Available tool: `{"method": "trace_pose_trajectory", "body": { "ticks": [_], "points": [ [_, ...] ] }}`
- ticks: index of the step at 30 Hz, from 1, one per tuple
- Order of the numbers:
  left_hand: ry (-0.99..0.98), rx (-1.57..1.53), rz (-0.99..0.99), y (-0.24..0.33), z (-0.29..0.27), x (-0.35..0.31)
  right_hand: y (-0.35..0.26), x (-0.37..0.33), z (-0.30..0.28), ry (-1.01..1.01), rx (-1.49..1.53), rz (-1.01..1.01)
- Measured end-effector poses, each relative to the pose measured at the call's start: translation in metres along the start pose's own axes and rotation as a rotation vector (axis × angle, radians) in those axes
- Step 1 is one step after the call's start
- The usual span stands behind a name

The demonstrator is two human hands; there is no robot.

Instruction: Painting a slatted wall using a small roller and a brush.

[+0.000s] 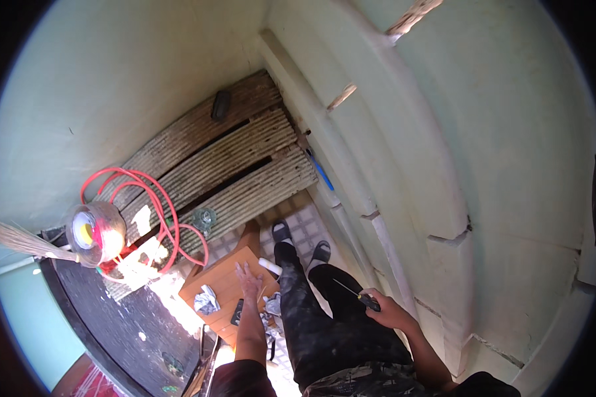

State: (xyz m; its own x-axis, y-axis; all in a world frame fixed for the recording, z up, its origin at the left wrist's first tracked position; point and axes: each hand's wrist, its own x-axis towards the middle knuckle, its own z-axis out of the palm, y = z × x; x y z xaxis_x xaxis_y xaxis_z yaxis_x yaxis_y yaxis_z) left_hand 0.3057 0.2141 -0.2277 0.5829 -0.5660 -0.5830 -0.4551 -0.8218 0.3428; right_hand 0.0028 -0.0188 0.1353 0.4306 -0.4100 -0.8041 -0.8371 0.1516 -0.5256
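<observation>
The right grip (385,313), right of lower centre, is closed around the dark handle of a screwdriver (368,302), its thin shaft pointing up-left. The left grip (249,280), lower centre, is empty, fingers spread on the wooden counter (212,276). Crumpled cloth (206,300) lies nearby; a red hose (173,228) loops at left.

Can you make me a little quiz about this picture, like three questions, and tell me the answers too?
1. What colour is the looped hose?
2. Which thing is right under the left hand? (a) a broom (b) a small wooden table (c) a slipper
3. True or false: the right hand is holding a screwdriver.

Key:
1. Red.
2. (b)
3. True; its fingers are wrapped around the handle.
</observation>
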Motion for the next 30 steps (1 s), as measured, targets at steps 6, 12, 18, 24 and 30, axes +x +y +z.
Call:
{"method": "trace_pose_trajectory", "body": {
  "ticks": [6,12,18,24,30],
  "points": [
    [0.123,-0.419,0.282,0.112,-0.087,-0.004,-0.04,-0.015,-0.016,0.17,0.136,-0.004],
    [-0.042,-1.025,0.392,0.268,-0.19,-0.068,-0.099,-0.045,-0.046,0.42,0.111,-0.297],
    [-0.523,-1.137,0.14,0.347,-0.214,-0.119,-0.074,-0.041,-0.032,0.714,-0.115,-0.339],
    [-0.638,-1.023,0.229,0.377,-0.159,-0.112,-0.039,0.014,-0.032,0.787,-0.233,-0.257],
    [-0.534,-1.166,0.131,0.401,-0.134,-0.095,-0.018,0.049,-0.035,0.729,-0.442,-0.201]
  ]
}}
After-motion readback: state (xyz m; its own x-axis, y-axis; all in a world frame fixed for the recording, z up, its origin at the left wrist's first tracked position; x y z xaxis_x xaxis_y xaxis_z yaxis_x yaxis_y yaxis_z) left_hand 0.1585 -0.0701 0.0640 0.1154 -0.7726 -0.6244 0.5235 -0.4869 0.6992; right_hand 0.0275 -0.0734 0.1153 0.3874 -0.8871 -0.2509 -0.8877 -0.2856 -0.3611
